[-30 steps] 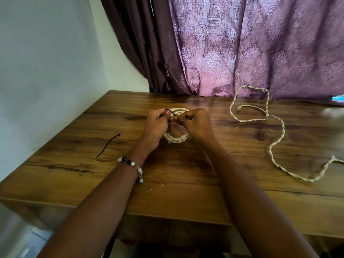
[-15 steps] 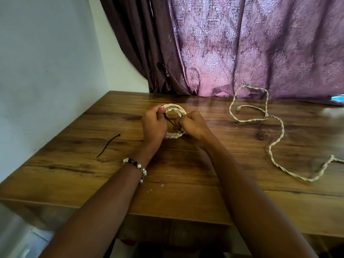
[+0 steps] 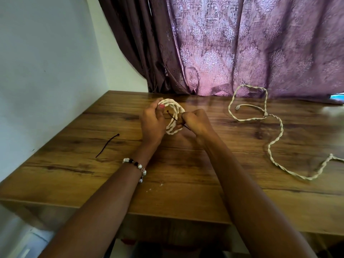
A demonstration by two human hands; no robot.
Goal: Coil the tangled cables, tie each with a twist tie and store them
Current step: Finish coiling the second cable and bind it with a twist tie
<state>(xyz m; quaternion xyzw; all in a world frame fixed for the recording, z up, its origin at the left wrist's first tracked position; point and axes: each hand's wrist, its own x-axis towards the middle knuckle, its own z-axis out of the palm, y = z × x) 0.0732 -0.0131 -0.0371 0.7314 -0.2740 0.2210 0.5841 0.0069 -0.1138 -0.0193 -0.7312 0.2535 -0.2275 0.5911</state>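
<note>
A coiled cream twisted cable (image 3: 174, 116) is held upright above the wooden table (image 3: 178, 170). My left hand (image 3: 151, 125) grips the coil's left side, thumb on its rim. My right hand (image 3: 195, 122) pinches a thin black twist tie (image 3: 172, 117) that crosses the coil's right side. A second cream twisted cable (image 3: 268, 131) lies loose and winding on the table's right part. A spare black twist tie (image 3: 107, 145) lies on the table's left part.
A white wall stands close on the left. Purple curtains (image 3: 242, 49) hang behind the table's far edge. A small blue object (image 3: 337, 95) peeks out at the far right edge. The table's near edge runs under my forearms.
The coil has turned more upright and shifted slightly left. My hands moved apart a little, and the tie now runs across the coil's right side instead of sticking up between my fingers.
</note>
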